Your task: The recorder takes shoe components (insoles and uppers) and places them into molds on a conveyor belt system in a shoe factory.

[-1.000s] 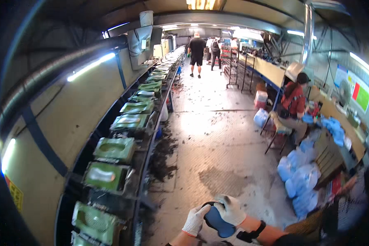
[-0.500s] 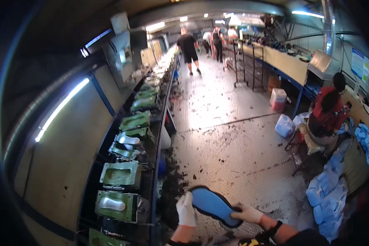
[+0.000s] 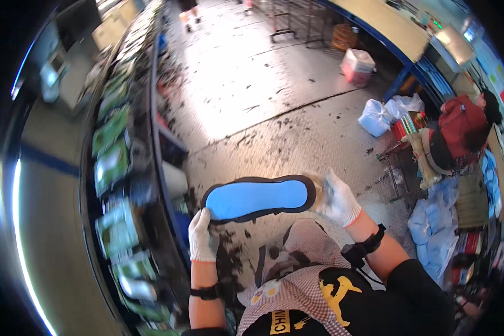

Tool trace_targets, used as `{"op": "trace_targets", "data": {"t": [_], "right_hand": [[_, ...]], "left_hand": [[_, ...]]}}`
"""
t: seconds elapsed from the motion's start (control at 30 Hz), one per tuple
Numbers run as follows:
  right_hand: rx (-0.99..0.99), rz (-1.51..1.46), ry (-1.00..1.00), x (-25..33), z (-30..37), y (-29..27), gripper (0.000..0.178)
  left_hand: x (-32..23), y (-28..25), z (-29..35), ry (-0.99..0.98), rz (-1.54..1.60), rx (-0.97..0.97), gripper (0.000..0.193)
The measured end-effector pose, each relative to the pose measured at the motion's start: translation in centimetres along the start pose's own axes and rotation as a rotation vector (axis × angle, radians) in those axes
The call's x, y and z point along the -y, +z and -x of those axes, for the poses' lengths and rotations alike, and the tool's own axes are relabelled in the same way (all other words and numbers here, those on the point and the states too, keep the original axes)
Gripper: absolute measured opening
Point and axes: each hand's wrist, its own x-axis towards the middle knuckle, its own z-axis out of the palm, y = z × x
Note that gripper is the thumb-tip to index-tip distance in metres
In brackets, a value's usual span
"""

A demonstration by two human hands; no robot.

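Grey concrete floor (image 3: 274,95) fills most of the picture, bright in the middle and sprinkled with dark scraps. Down the left side runs a long line of green moulds (image 3: 113,168) on a dark machine frame, close enough for the person to reach.

On the right edge, another person in a red top (image 3: 459,120) sits low by a table, well apart from the work in front. Near that person lie blue bags (image 3: 439,224) in a heap and 1 white bag (image 3: 375,116). Further up stands a pink and white bin (image 3: 357,64).

In the middle of the picture is a shoe sole (image 3: 257,199), blue on its flat face with a black rim. It is held up off the floor, lying sideways with the blue face turned up to the camera, likely so the person can look it over.

The left hand (image 3: 203,238), in a white glove, pinches the sole's left end from below. The right hand (image 3: 339,199), also gloved, grips its right end. So the 2 hands are well apart, each shut tight on 1 end, and the sole stretches between them. A black band (image 3: 367,249) sits on the right wrist.
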Motion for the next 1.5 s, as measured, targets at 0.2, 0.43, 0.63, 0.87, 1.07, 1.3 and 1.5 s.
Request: {"op": "trace_targets", "data": {"t": [0.2, 0.43, 0.63, 0.87, 1.07, 1.3, 1.5], "right_hand": [[-0.077, 0.078, -0.089, 11.2, -19.5, 3.5, 0.063], [-0.19, 0.699, -0.13, 23.7, -45.6, 5.9, 0.049], [-0.266, 0.64, -0.154, 32.4, -69.6, 10.5, 0.048], [-0.335, 0.628, -0.222, 44.6, -92.4, 15.4, 0.045], [-0.355, 0.607, -0.179, 56.7, -112.1, 17.2, 0.049], [-0.113, 0.671, 0.116, 71.4, -137.8, 20.2, 0.057], [0.032, 1.302, -0.008, 81.7, -157.2, 22.6, 0.059]], "left_hand": [[-8.3, 11.1, -19.7, 0.046, -0.186, 0.058, 0.021], [-20.0, 21.9, -41.1, -0.071, -0.211, 0.188, 0.033], [-27.1, 26.2, -65.9, -0.028, 0.112, 0.341, 0.055], [-39.1, 37.9, -93.1, -0.152, -0.01, 0.299, 0.029], [-48.4, 48.9, -114.9, 0.229, -0.578, 0.228, 0.027], [-59.1, 61.3, -136.2, 0.686, -0.841, 0.023, 0.022], [-64.1, 63.2, -154.7, 0.11, -0.298, 0.258, 0.032]]}}
